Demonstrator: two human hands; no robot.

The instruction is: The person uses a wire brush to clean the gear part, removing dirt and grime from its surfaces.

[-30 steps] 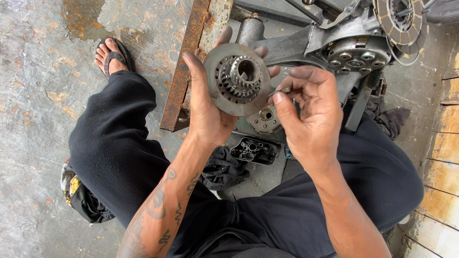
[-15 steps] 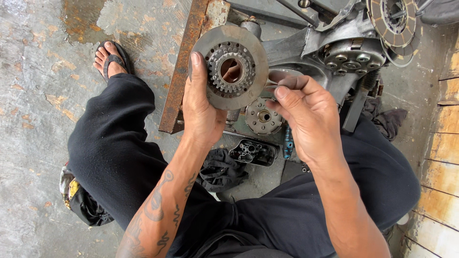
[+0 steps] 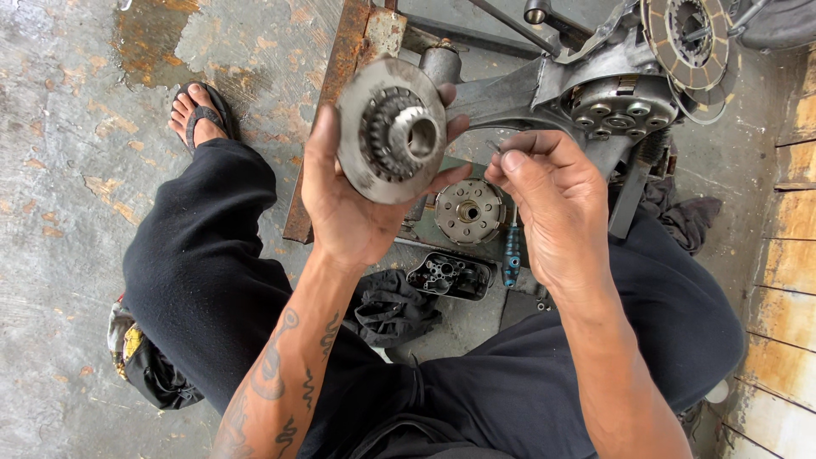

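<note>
Since the earlier frames, the metal disc has tilted so that its toothed hub faces more to the right and toward the camera, and the right hand has drawn slightly away from its rim.

Head view. Left hand: grip clenched on the disc, palm behind the flat back plate, thumb along the left edge, fingertips showing past the right edge. The disc is held up above the lap, in front of a rusty steel bar standing on the concrete floor. Being round, the disc has no long axis in its face; the axis through its centre hole points up and right, toward the right hand.

Right hand: fingers pinched together on a small thin metal piece, too small to identify, just beside the disc's right edge and not touching it.

Between and below the hands, on the floor: a smaller round part with bolts, a blue-handled screwdriver, a black cover with cavities, and a dark rag. Upper right: an engine casing with a ringed plate. The person sits with legs apart in dark trousers; a sandalled foot lies at upper left.
</note>
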